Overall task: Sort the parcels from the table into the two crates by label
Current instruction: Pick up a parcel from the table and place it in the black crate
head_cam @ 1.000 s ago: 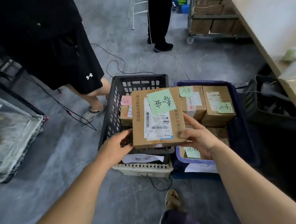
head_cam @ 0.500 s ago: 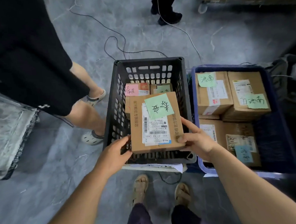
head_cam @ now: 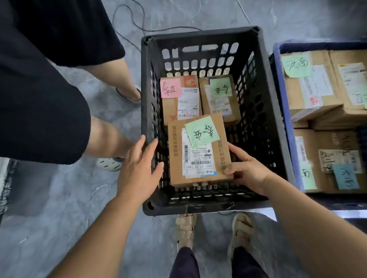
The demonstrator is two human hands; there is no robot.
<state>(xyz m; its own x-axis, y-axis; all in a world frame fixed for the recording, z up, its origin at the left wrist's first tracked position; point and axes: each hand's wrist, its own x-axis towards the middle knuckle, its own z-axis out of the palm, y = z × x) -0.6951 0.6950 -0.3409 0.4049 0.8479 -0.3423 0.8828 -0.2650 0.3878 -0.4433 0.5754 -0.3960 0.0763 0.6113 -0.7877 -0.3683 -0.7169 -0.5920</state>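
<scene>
My right hand (head_cam: 248, 171) grips the near right corner of the cardboard parcel (head_cam: 198, 153) with the green note, inside the black crate (head_cam: 271, 120). My left hand (head_cam: 140, 167) is off it, fingers straight, by the crate's left wall. The blue crate (head_cam: 283, 102) stands just right.

Parcel (head_cam: 198, 150) lowered into black crate (head_cam: 271, 116), left hand (head_cam: 137, 171) let go

The floor (head_cam: 55, 232) is grey polished concrete with pale marbled streaks. A thin black cable (head_cam: 127, 15) loops across it at twelve o'clock. A bystander in black shorts (head_cam: 35, 83) stands at ten o'clock, wearing pale clogs (head_cam: 109, 163).
</scene>
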